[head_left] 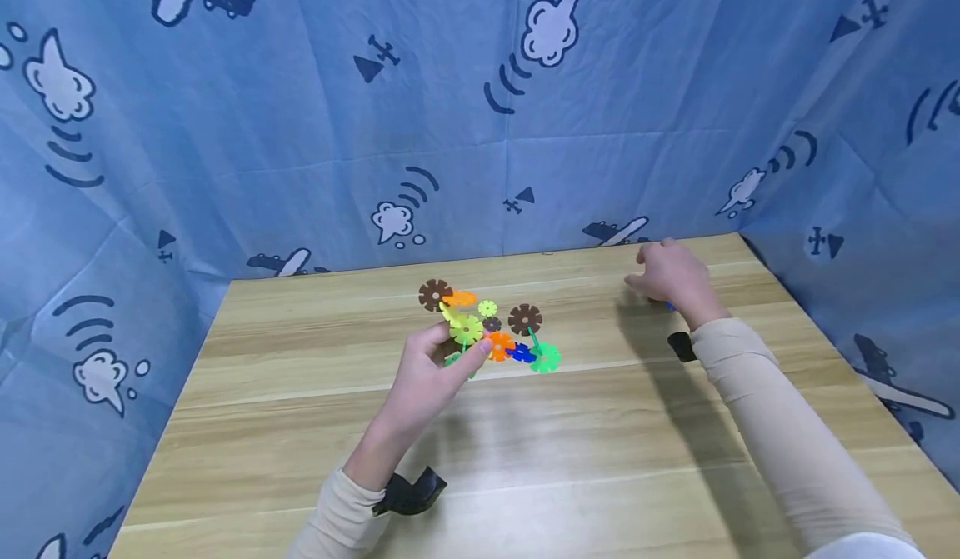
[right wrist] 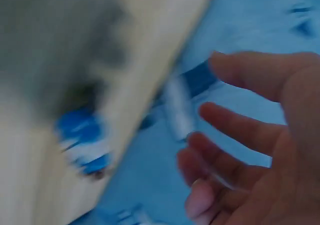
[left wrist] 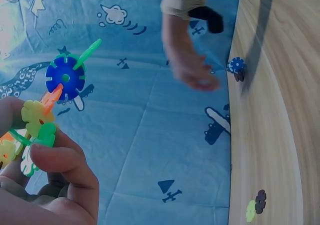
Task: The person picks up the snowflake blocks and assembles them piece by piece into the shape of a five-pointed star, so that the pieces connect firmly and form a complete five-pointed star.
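Note:
My left hand (head_left: 431, 376) pinches a joined string of notched plastic snowflake discs between thumb and fingers. Yellow (head_left: 467, 329), orange (head_left: 498, 346), blue (left wrist: 65, 77) and green (head_left: 545, 357) discs show in it, set at different angles. Brown discs (head_left: 435, 295) appear at its far side in the head view. At the back right, my right hand (head_left: 671, 276) reaches over the table with fingers apart and slightly bent, holding nothing. Beside it in the right wrist view is a blurred blue-and-white cluster (right wrist: 82, 135); the left wrist view shows blue discs (left wrist: 237, 65) with brown pieces there.
A small lime disc (left wrist: 250, 211) and a dark brown disc (left wrist: 260, 201) lie on the wooden table (head_left: 570, 476). Blue patterned cloth (head_left: 465, 109) hangs along the table's back and sides. Black straps (head_left: 411, 492) are worn on both wrists.

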Available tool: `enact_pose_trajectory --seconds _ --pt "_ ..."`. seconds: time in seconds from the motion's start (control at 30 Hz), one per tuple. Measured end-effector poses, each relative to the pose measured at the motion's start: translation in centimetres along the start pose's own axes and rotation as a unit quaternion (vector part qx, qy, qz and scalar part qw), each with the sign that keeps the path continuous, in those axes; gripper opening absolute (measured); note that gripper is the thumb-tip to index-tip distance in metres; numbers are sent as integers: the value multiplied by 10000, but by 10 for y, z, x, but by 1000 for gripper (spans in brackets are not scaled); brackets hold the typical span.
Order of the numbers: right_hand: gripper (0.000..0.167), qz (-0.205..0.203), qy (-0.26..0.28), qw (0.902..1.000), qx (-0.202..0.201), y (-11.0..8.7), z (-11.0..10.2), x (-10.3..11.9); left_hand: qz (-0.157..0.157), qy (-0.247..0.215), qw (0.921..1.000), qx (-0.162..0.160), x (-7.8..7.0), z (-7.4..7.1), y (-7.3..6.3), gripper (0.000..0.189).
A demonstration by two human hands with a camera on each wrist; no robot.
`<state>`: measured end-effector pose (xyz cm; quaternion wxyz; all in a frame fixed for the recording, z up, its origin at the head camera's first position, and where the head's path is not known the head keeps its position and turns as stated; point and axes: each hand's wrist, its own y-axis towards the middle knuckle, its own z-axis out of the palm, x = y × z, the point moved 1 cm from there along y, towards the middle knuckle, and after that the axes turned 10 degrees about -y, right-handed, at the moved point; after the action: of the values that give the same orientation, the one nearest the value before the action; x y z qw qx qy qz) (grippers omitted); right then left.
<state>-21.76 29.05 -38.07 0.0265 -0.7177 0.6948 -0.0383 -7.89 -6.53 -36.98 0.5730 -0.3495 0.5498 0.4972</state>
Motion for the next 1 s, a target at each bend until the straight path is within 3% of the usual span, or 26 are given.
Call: enact_pose_trajectory --seconds 0.1,0.3,0.4,0.53,0.6,0.7,0.77,0.83,1.0 --pt "48 252 -331 9989 194 -1 22 -25 -42 -30 10000 5 2 0 0 22" --pt "41 358 -198 9988 250 2 56 -45 -28 -32 10000 23 4 1 0 21" --pt "34 277 -208 9991 232 4 60 -47 -49 -4 10000 -4 5 0 1 21" --pt "41 21 -69 9996 281 4 58 -43 -111 18 9999 -17 6 0 1 22" --pt "44 -91 202 9995 232 2 55 -37 -136 29 9999 -5 7 0 1 22" --pt "47 -233 979 9948 -153 -2 49 -23 -162 30 9999 4 7 0 1 23" --pt "48 -344 1695 9840 -422 -7 42 -11 -157 18 9999 11 7 0 2 23" --pt "47 -485 2417 9671 -627 -12 32 2 -150 3 9999 13 7 0 2 23" --pt "43 -1023 4021 9053 -912 -32 2 40 -137 -51 9999 18 8 1 3 22"
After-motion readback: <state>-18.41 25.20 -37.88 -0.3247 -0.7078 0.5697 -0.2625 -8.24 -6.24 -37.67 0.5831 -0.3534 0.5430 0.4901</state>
